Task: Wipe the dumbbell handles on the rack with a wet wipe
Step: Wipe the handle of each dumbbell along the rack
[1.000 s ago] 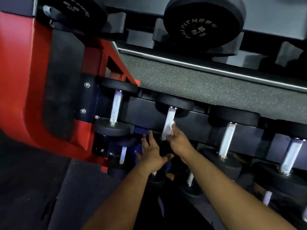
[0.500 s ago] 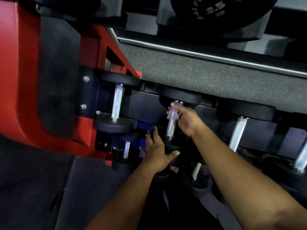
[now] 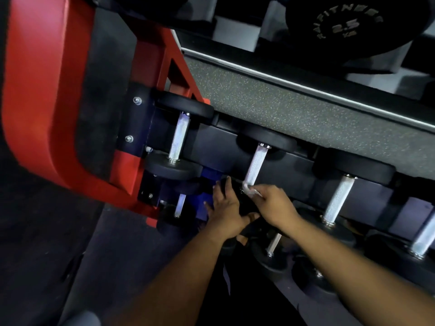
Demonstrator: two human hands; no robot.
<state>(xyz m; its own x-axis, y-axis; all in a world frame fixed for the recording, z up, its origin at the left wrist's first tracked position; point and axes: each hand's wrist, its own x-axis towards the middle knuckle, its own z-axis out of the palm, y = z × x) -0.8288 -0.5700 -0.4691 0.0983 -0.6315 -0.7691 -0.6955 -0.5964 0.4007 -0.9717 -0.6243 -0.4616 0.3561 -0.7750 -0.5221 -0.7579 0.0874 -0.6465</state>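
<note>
Right hand [image 3: 274, 204] at frame centre, fingers curled, pinching a crumpled white wet wipe [image 3: 252, 191] against the lower end of a knurled steel dumbbell handle [image 3: 256, 165], just where the handle meets its near black head. Left hand [image 3: 224, 211] just beside it to the left, fingers straight and spread, palm pressed flat on the dark near head [image 3: 235, 184] of that same dumbbell, thumb reaching right under the right wrist. Both bare forearms rising from the bottom edge.

Same handle tilted, running up and right to its far black head [image 3: 267, 140] at mid frame. To the left, a second dumbbell handle [image 3: 178, 137] between two black heads, hard against the red rack frame [image 3: 47, 102] filling the upper left. To the right, a third handle [image 3: 339, 198] and a fourth handle [image 3: 424, 235] at the right edge, all on one black rack tier [image 3: 219, 147]. Below the hands, smaller dumbbells on a lower tier, one short handle [image 3: 180, 205] at lower left of centre, another short handle [image 3: 274, 244] under the right forearm. Speckled grey floor [image 3: 306, 109] beyond the rack. At upper right, a black weight plate [image 3: 348, 24] with raised lettering and "2.5".
</note>
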